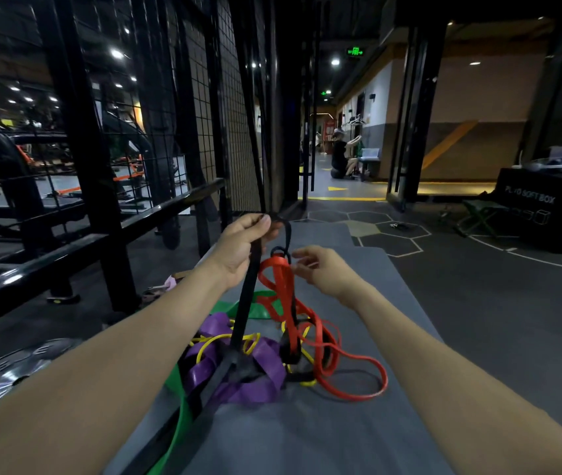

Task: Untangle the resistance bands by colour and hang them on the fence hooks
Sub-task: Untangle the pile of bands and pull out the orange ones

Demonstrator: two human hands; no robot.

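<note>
A tangle of resistance bands lies on a grey mat [307,433]: purple [259,378], thin yellow [224,341], green [173,426], red [341,358] and black. My left hand [242,248] grips the black band [245,313] and holds it stretched up from the pile. A red loop hangs on a raised part of the black band. My right hand [324,272] is just right of that red loop, its fingers loosely curled and blurred; whether they touch the band is unclear. The black wire fence [211,108] stands to the left and ahead.
A low black rail [108,234] runs along the left of the mat. A weight plate [15,371] lies on the floor at lower left. A black soft box [547,214] and a folding stool [485,217] stand at right. A person sits far down the corridor [341,156].
</note>
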